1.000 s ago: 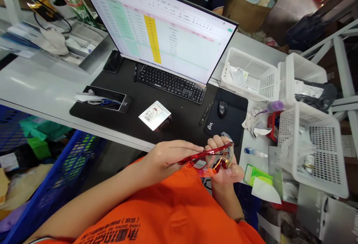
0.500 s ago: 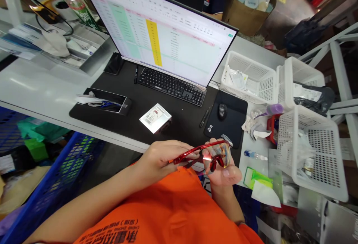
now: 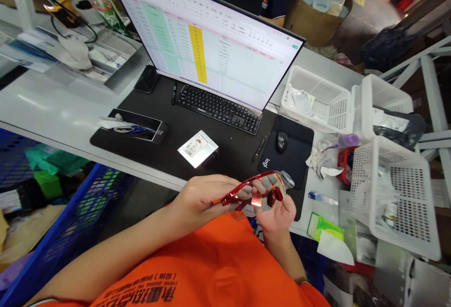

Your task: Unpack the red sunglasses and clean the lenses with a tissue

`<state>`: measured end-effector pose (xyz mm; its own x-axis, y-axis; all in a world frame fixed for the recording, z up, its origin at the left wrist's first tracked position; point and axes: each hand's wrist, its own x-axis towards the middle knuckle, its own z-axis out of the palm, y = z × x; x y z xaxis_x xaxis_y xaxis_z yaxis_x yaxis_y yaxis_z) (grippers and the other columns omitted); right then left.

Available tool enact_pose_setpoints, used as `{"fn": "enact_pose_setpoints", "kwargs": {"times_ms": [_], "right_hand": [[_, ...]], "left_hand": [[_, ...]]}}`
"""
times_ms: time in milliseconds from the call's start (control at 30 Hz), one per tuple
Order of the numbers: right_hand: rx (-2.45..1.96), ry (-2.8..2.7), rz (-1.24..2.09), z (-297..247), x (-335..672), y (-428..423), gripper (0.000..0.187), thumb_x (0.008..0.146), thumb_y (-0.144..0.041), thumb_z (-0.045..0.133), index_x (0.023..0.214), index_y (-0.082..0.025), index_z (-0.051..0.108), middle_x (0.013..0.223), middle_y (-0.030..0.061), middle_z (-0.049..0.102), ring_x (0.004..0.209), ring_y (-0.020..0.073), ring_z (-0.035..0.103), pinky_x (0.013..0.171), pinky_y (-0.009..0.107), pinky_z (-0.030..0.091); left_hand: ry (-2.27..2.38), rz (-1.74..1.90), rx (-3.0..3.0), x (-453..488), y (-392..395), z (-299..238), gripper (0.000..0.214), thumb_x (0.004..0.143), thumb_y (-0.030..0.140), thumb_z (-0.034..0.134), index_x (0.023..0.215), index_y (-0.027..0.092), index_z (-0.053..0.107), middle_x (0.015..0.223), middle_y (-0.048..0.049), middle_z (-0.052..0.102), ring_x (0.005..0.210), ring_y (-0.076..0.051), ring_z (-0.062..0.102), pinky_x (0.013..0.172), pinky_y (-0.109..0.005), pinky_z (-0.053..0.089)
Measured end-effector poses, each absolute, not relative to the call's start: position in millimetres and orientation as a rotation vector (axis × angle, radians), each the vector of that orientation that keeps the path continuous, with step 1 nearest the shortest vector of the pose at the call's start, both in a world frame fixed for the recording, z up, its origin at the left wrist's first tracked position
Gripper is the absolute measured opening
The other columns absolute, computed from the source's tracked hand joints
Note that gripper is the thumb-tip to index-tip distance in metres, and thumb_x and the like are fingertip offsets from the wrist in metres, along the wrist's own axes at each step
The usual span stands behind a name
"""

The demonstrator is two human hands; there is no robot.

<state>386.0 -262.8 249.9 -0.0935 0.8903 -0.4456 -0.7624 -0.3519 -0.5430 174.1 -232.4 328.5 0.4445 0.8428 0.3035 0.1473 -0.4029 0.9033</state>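
Both my hands hold a pair of red-framed glasses (image 3: 259,187) with tinted lenses, just in front of my orange shirt at the desk's near edge. My left hand (image 3: 206,199) is closed on the red temple arm. My right hand (image 3: 276,211) cups the lens end from below, fingers curled round it. A small white box (image 3: 198,149) lies on the black desk mat (image 3: 183,128) just beyond my hands.
A monitor (image 3: 211,39) showing a spreadsheet, a keyboard (image 3: 218,107), a mouse (image 3: 282,140) on its pad and a black tray (image 3: 136,126) stand on the desk. White baskets (image 3: 398,189) crowd the right. A blue crate (image 3: 70,232) sits below left. Someone in dark clothing stands behind the monitor.
The glasses have been turned in my hands, the lens end tipping up and toward the left. My right hand shifted slightly inward under them. The view moved a little.
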Motion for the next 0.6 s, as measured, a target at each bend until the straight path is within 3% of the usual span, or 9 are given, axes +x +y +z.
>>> {"fn": "enact_pose_setpoints", "kwargs": {"times_ms": [133,267,433,600], "right_hand": [[-0.835,-0.232,1.766,248.4,380.7,-262.1,0.028,0.072,-0.045,0.072,0.095,-0.029,0.072,0.096,0.0043,0.068,0.082,0.0206,0.061,0.084,0.044,0.056],[-0.841,-0.248,1.787,251.2,377.7,-261.1,0.028,0.069,-0.05,0.078,0.087,-0.029,0.074,0.086,0.0041,0.07,0.084,0.0224,0.065,0.082,0.043,0.057],[-0.887,-0.196,1.742,252.3,378.0,-259.2,0.031,0.062,-0.045,0.087,0.088,-0.031,0.075,0.093,0.0023,0.074,0.087,0.0219,0.069,0.073,0.037,0.059],[-0.821,-0.189,1.71,253.9,375.8,-255.7,0.029,0.065,-0.039,0.087,0.088,-0.031,0.072,0.094,-0.0022,0.071,0.083,0.0171,0.066,0.074,0.032,0.058]], "left_hand": [[0.863,1.048,1.878,174.2,-232.3,328.1,0.018,0.092,0.018,0.064,0.105,0.02,0.077,0.099,-0.006,0.08,0.091,-0.016,0.076,0.08,-0.02,0.062],[0.896,1.059,1.927,174.1,-233.1,326.5,0.019,0.092,0.017,0.063,0.106,0.02,0.076,0.102,-0.0056,0.079,0.092,-0.015,0.075,0.082,-0.02,0.061],[0.902,1.053,1.962,173.0,-232.8,325.9,0.022,0.094,0.017,0.06,0.108,0.021,0.076,0.103,-0.0061,0.079,0.092,-0.015,0.075,0.083,-0.021,0.062],[0.858,1.106,1.971,170.8,-232.9,324.8,0.023,0.094,0.014,0.059,0.11,0.019,0.074,0.107,-0.0084,0.078,0.096,-0.016,0.075,0.085,-0.02,0.061]]}}
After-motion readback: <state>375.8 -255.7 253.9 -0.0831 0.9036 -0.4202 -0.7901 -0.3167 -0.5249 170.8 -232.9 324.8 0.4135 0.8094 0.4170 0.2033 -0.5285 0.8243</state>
